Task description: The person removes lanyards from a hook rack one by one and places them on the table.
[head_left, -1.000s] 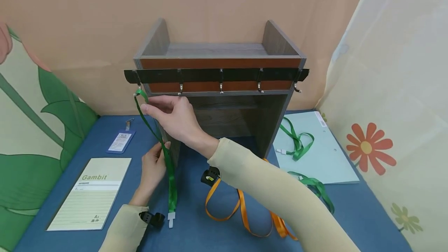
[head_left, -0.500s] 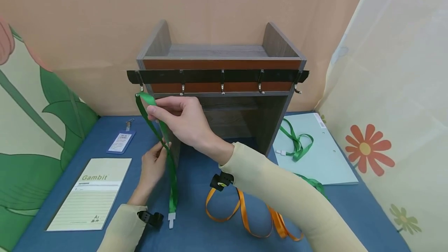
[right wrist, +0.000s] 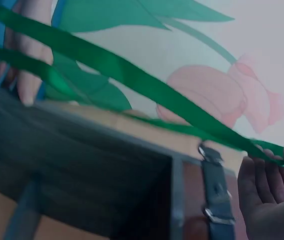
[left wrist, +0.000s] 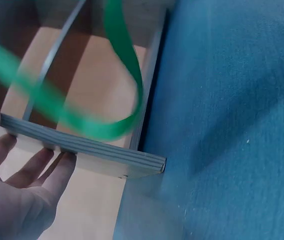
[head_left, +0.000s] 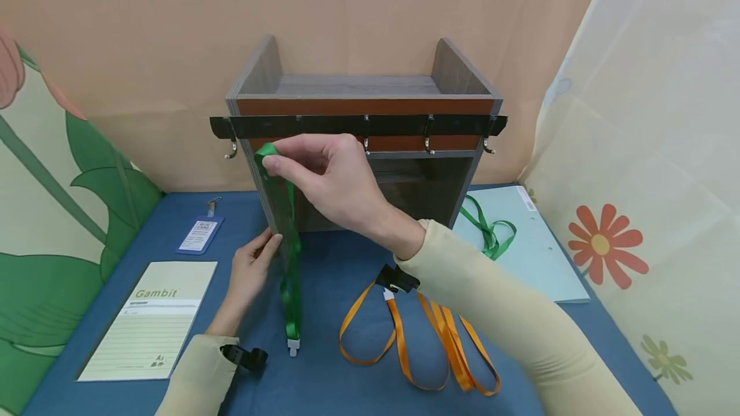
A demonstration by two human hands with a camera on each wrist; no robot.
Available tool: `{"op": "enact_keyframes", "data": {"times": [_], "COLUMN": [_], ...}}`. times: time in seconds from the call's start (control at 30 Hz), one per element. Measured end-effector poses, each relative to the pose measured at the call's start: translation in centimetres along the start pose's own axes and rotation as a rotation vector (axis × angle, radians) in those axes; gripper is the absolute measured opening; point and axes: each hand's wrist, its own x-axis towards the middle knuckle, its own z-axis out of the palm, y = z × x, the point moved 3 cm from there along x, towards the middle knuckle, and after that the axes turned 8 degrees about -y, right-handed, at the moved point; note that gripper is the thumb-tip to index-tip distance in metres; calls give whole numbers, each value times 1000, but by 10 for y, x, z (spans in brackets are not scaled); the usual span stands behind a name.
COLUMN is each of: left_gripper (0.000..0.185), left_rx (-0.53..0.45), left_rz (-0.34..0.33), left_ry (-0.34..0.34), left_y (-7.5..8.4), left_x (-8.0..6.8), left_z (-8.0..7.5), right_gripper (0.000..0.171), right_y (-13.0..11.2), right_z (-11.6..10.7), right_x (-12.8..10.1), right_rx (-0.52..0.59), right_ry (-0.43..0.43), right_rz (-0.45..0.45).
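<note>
My right hand [head_left: 277,158] pinches the top loop of a green lanyard [head_left: 291,262] just under the black hook rail [head_left: 405,124] of a wooden shelf unit [head_left: 358,85], between the leftmost hook [head_left: 231,150] and the one my hand hides. The strap hangs down to its white clip [head_left: 293,346] near the blue tabletop. My left hand [head_left: 254,260] rests with straight fingers on the shelf's left side panel beside the strap. In the left wrist view, the left hand [left wrist: 24,195] lies against the panel edge [left wrist: 96,152], below the green lanyard [left wrist: 119,60]. The right wrist view shows the green lanyard [right wrist: 131,75] reaching my right hand [right wrist: 269,190].
An orange lanyard [head_left: 430,339] lies on the blue table [head_left: 347,390] in front of the shelf. Another green lanyard [head_left: 491,233] sits on a light blue folder [head_left: 537,262] at the right. A blue badge holder [head_left: 199,233] and a "Gambit" notepad [head_left: 150,320] lie at the left.
My right hand has carried the lanyard's loop rightward and slightly up, away from the leftmost hook. The hanging strap and clip swung right with it. The left hand stayed by the shelf's side.
</note>
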Motion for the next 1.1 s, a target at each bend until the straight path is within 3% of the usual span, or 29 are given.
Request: {"op": "enact_keyframes", "data": {"times": [0.1, 0.33, 0.6, 1.1], "left_gripper": [36, 36, 36, 38], "left_rx": [-57, -93, -91, -76], "left_rz": [-3, 6, 12, 5], "left_ry": [-25, -27, -30, -40], "left_y": [15, 12, 13, 14], "left_x": [-2, -2, -2, -2], "left_z": [0, -1, 0, 0], "right_gripper": [21, 17, 17, 19], "right_y": [-5, -9, -5, 3], "right_z": [-13, -34, -51, -34], "right_x": [3, 8, 5, -22], "right_rx": [-16, 7, 12, 148], "right_ry": [-7, -35, 1, -99], "right_rz": [-14, -44, 4, -20]}}
